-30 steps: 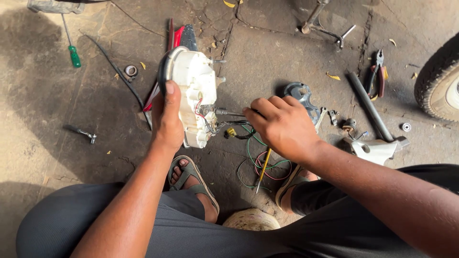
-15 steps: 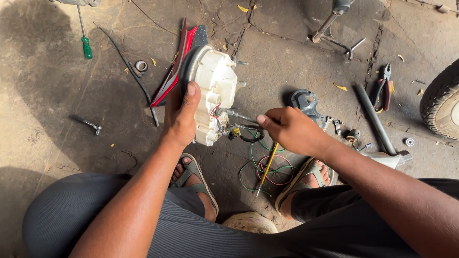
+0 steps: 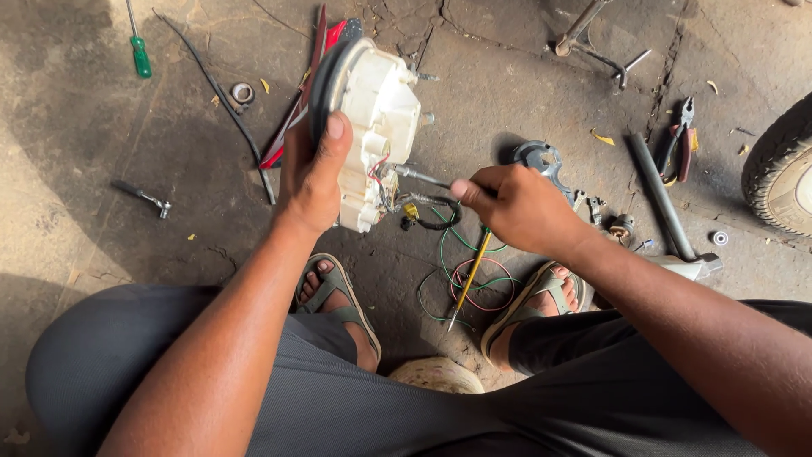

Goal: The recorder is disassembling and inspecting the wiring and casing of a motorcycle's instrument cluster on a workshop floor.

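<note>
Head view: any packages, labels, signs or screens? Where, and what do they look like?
None in view: no package, label, sign or screen shows.
Nearest thing to a display: the cream plastic instrument housing, seen from its back and held upright in the left hand; its face is turned away.
The right hand holds a thin metal tool against the housing's wiring.

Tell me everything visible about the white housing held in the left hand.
The white housing looks like moulded plastic, blocky and ribbed, with a dark round rim on its left edge. It is held off the ground, tilted, back toward the camera. The left hand clasps its left side, thumb on the rim. Red wires show at its lower back, where the right hand holds a thin metal tool.
</note>
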